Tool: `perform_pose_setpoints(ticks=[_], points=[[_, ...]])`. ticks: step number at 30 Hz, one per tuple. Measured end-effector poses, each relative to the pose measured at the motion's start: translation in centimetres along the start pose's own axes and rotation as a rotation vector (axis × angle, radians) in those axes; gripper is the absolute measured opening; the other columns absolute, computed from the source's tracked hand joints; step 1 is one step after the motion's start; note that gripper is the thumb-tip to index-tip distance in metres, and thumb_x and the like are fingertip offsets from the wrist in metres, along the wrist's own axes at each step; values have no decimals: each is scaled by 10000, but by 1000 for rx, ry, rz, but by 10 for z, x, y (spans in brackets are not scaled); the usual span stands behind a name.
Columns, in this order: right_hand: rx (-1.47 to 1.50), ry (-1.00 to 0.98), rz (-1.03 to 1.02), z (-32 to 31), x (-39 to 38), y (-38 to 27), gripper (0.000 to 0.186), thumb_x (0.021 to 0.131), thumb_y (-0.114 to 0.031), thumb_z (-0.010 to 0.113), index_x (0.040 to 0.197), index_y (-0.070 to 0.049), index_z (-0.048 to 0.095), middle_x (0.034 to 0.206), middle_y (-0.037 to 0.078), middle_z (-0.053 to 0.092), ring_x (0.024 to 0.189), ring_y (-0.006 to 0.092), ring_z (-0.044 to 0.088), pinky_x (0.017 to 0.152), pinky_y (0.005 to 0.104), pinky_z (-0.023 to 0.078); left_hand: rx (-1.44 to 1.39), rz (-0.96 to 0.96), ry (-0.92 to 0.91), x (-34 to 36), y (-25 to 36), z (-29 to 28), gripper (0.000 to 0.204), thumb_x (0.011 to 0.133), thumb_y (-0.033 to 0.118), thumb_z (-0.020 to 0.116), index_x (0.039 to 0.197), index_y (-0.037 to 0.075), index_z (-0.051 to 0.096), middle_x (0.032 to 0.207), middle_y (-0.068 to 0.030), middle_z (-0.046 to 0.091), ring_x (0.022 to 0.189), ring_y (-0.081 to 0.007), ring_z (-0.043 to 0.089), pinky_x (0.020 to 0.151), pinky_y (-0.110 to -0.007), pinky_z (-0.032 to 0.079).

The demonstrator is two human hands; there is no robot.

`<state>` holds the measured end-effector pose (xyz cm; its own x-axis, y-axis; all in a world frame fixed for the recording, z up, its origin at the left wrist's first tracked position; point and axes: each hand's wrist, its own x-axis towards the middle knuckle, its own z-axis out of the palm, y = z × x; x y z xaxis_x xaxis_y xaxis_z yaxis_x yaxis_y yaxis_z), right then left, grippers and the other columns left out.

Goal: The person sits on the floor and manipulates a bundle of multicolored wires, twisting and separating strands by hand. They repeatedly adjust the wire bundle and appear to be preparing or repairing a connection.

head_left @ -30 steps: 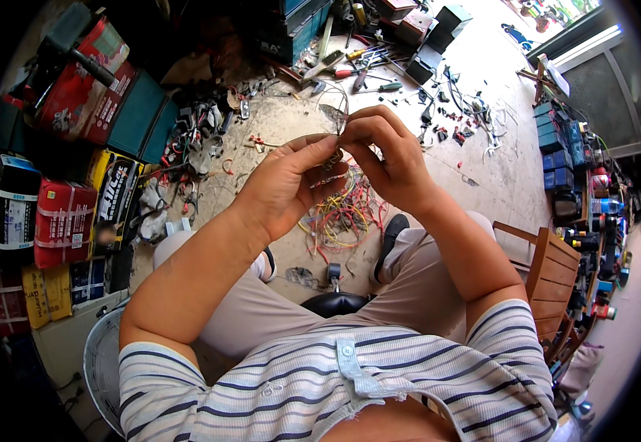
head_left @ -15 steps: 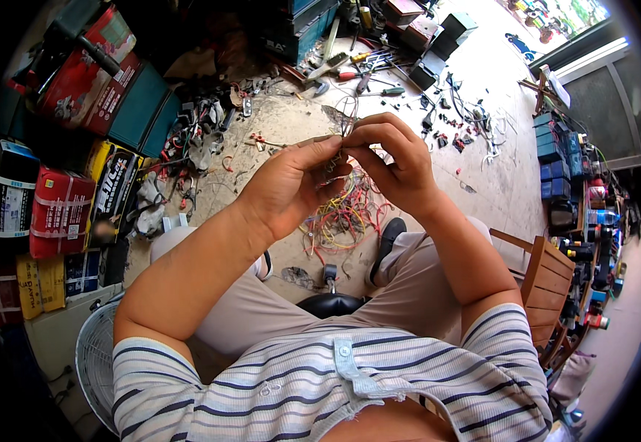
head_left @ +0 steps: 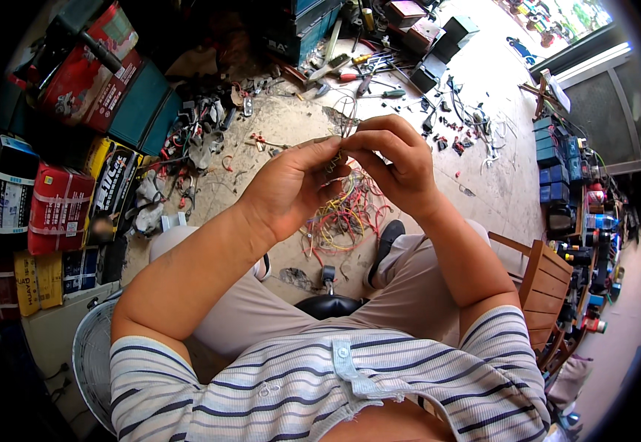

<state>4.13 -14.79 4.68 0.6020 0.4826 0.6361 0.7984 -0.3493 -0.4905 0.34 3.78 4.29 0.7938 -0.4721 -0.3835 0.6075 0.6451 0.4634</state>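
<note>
Thin, dark, looping wires (head_left: 345, 128) project from where the left hand (head_left: 280, 184) and right hand (head_left: 400, 162) meet, both pinching them, other fingers loosely curled.

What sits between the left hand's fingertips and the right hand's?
The head view shows thin wires there, pinched where the left hand and right hand meet.

Floor (head_left: 501, 193): pale, stained, beneath the fingers (head_left: 388, 138), brightest beyond them rightward | Daylit opening (head_left: 584, 16): far beyond the fingers, right | Grey-panelled frame (head_left: 591, 103): well right of the fingers | Slatted wooden chair (head_left: 547, 287): their near right | Pale cabinet-like box (head_left: 62, 335): near left
</note>
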Motion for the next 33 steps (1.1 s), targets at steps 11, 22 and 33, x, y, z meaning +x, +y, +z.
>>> perform_pose_setpoints(ticks=[11,22,33], points=[[68,127,39,11,-1,-9,147,770,13,628,897,-44,581,862,91,564,790,244,584,672,326,479,-96,13,-84,3,-7,1,147,932,217,541,1019,105,582,914,18,595,852,-99,558,719,-253,448],[639,65,550,17,-6,-12,41,867,-16,562,873,8,528,806,75,528,747,145,552,669,266,441,-74,67,-73,11,-8,-4,88,906,194,589,966,134,612,870,37,618,813,-92,572,701,-250,451],[333,52,378,10,-8,-4,74,833,-21,603,871,12,549,792,109,535,721,223,548,659,305,434,46,86,-38,15,-5,-10,88,905,158,588,976,116,617,897,-8,648,813,-119,619,707,-257,497]])
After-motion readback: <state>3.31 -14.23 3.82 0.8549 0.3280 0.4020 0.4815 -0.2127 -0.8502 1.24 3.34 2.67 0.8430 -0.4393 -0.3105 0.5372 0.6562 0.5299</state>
